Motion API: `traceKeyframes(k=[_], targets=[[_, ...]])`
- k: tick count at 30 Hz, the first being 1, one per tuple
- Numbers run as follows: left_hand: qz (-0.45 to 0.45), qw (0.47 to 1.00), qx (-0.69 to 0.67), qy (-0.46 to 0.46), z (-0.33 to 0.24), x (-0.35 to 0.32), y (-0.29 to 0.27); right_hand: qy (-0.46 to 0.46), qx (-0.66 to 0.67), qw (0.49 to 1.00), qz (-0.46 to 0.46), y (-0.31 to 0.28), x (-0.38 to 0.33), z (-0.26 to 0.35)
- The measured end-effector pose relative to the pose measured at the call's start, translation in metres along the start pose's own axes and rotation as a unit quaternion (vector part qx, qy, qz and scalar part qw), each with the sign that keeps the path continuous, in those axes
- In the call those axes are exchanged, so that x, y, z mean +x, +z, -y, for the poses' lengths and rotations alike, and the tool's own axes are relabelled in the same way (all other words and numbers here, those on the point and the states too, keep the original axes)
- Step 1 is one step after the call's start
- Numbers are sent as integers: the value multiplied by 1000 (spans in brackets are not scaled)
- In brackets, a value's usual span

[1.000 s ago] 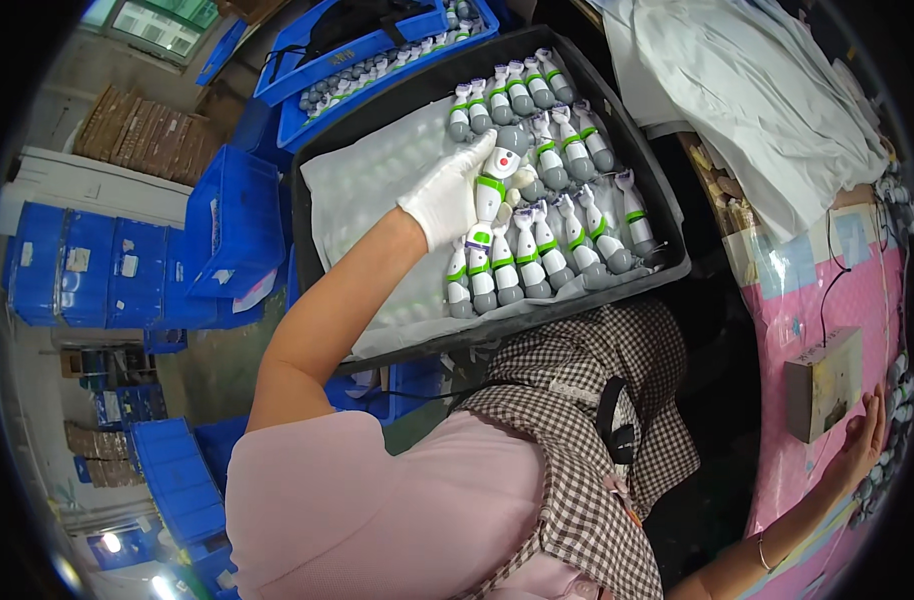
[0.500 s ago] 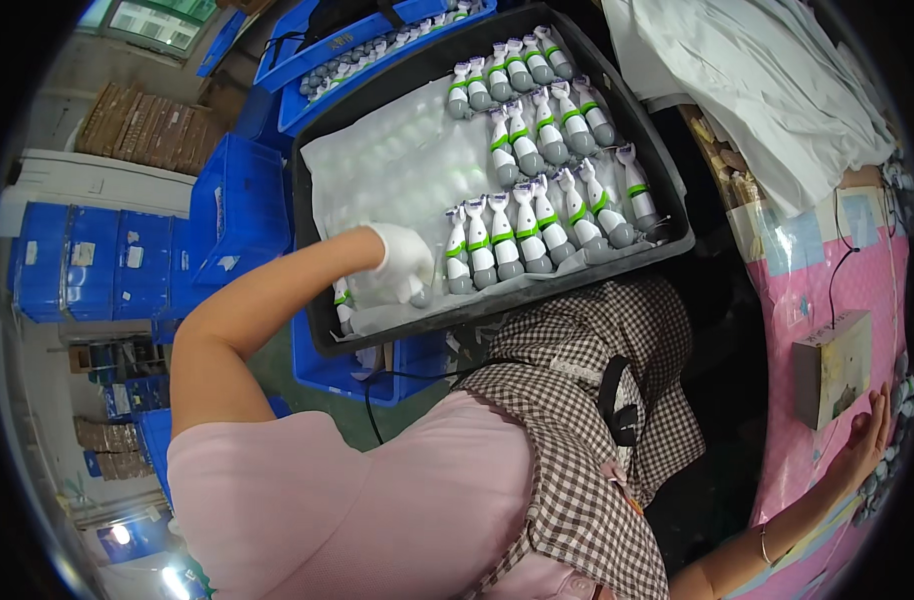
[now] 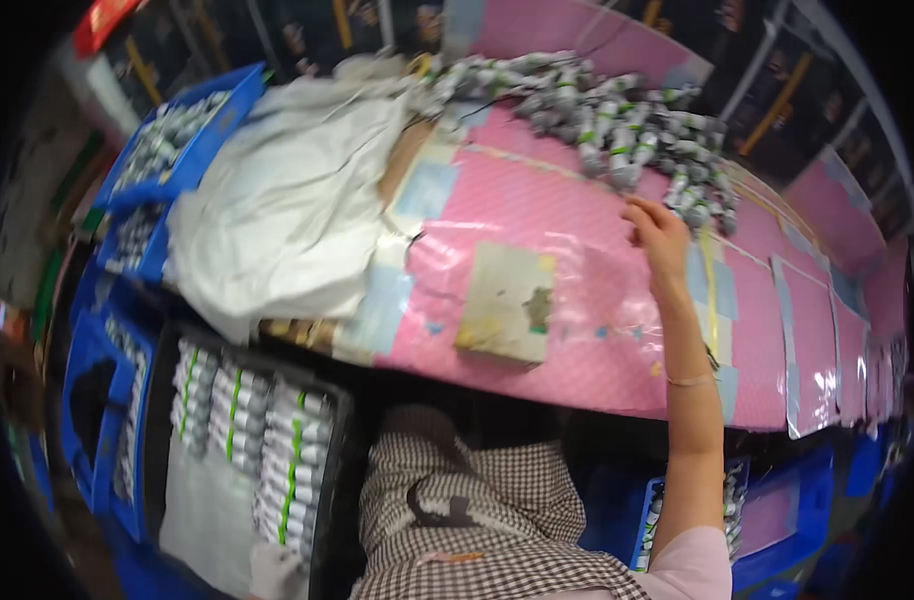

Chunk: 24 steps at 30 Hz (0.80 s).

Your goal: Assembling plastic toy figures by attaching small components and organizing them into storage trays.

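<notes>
While white-gloved left hand (image 3: 277,572), grip unclear, sits by bulb-ended white-grey-green plastic devices (image 3: 289,485), bare right hand (image 3: 661,236) hovers empty near device heap (image 3: 617,135).

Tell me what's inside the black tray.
Three rows of white, grey and green devices lie on a pale sheet in the black tray, with the gloved left hand at its near end. What lies beneath the sheet is hidden.

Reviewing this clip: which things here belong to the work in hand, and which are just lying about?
Work in hand, seemingly:
gloved left hand, by the tray rows
bare right hand, near the pile
black tray
green-banded pieces in rows
similar pieces piled

Apparently just lying about:
boxy block
white cloth
</notes>
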<state>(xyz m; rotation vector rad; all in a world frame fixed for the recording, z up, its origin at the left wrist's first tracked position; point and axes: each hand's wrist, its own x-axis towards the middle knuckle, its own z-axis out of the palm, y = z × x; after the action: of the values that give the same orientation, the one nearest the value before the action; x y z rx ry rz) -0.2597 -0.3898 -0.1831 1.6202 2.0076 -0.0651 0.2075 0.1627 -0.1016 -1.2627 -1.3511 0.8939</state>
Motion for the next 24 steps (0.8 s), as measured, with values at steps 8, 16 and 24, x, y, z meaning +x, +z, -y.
traceKeyframes(k=[8,16,24], targets=[[-183,972,100,113,-27,53,-55,-205,-471,847,-139,45,89,-40],[-496,816,-100,278,-193,198,-145,37,109,992,43,24,16,42],[-478,743,59,465,-399,277,-202,268,494,791,242,5,-104,94]])
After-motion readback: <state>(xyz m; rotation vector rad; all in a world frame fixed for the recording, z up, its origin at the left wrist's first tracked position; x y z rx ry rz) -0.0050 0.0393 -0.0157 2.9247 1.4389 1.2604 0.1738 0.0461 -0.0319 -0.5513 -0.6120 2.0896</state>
